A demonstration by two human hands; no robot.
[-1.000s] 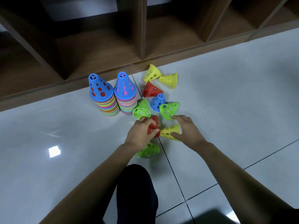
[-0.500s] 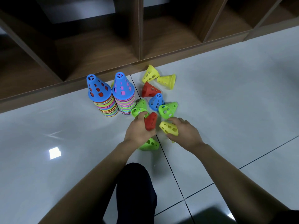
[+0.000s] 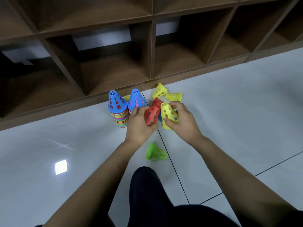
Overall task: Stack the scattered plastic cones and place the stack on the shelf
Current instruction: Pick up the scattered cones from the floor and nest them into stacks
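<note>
— The grips?
— Left hand [image 3: 141, 124] clasps a red holed plastic cone [image 3: 151, 115]; right hand [image 3: 182, 122] a yellow holed plastic cone [image 3: 168, 114], side by side.
— Nearby?
— Two blue-topped cone stacks [image 3: 117, 110] [image 3: 136, 99] just left, before the wooden shelf [image 3: 114, 76]; a green plastic cone [image 3: 155, 152] on the floor, nearer.

Red perforated cone [image 3: 151, 116] tilted, gripped in left hand [image 3: 139, 126], mid-frame. Yellow cone [image 3: 168, 114] near upright in right hand [image 3: 183, 123], just beside it. Blue-topped multicolour left stack [image 3: 117, 106] and right stack [image 3: 136, 99] upright, centre-left. Green cone [image 3: 155, 152] on floor below. Wooden shelf [image 3: 114, 74] across top.

Glossy tiled floor [image 3: 232, 122] (dark grout); dark knee [image 3: 146, 187].
</note>
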